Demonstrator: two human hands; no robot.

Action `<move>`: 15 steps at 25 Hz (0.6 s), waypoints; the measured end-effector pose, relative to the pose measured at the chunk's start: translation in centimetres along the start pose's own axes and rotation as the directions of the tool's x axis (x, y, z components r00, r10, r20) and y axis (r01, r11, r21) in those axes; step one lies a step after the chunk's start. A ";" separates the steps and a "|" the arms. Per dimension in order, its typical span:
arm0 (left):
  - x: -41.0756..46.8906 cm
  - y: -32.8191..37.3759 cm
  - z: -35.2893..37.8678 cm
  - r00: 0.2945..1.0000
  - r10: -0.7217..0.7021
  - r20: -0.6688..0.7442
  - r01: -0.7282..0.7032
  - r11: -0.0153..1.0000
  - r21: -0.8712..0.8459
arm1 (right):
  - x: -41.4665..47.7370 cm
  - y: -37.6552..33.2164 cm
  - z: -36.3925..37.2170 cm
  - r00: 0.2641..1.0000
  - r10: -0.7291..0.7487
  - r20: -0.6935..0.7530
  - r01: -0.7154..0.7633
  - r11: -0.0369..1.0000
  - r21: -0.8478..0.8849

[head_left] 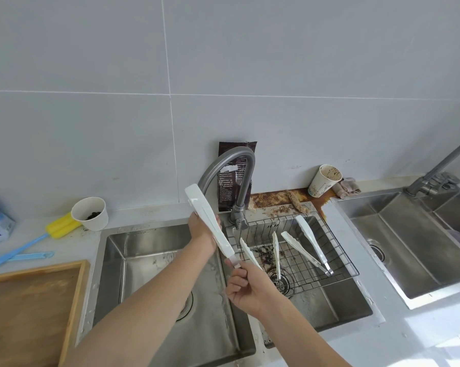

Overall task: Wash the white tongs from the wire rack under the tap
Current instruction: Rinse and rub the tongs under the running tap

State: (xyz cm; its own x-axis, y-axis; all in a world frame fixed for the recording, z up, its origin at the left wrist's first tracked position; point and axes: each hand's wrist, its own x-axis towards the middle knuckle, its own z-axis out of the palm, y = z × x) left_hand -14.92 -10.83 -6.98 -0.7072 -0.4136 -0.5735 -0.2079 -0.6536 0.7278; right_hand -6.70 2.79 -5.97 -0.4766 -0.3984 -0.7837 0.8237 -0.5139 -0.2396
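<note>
The left grip (202, 234) is curled round the middle of the white tongs (212, 223) and holds them up, tilted. The right grip (246, 287) pinches their lower tip. The tap (246, 186) is just behind the left grip. The wire rack (340, 250) sits in the sink (329, 308), to the right of both grips, with other tongs (312, 242) lying in it.

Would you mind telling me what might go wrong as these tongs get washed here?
The right hand only pinches the tip of the white tongs; if the left hand loosens, they may slip into the sink. The wire rack beside them holds dark residue, so lowered tips could get dirty again.
</note>
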 end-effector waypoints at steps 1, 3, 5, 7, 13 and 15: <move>0.4 0.6 -0.2 1.000 0.006 -0.006 -0.006 1.000 0.000 | -0.1 0.1 -0.5 1.000 0.011 0.010 -0.011 1.000 -0.005; 0.8 1.0 -0.1 0.999 0.020 -0.034 -0.020 1.000 -0.015 | -0.2 0.2 -0.7 0.999 0.028 0.027 -0.027 1.000 -0.011; 0.3 0.2 0.5 0.999 0.019 -0.030 -0.020 0.999 -0.032 | 0.1 0.1 0.1 0.999 0.024 0.026 -0.024 1.000 -0.014; -0.7 -1.5 0.9 1.000 -0.027 0.016 0.028 0.997 -0.068 | 0.5 -0.2 0.9 1.000 0.001 0.008 -0.001 1.000 -0.024; 0.5 0.8 -0.5 1.000 -0.012 -0.016 0.011 0.997 -0.074 | 0.0 -0.1 -0.5 1.000 0.024 -0.002 -0.024 0.998 -0.058; 0.5 1.0 -0.2 0.999 0.019 -0.036 -0.022 0.996 -0.081 | 0.2 0.0 0.3 0.999 0.040 0.013 -0.039 0.998 -0.056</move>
State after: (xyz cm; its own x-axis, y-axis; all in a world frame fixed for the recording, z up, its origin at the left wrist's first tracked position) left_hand -15.28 -11.80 -6.64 -0.6865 -0.4483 -0.5725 -0.1367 -0.6937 0.7071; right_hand -6.93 2.48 -5.95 -0.4472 -0.4283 -0.7852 0.8577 -0.4542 -0.2408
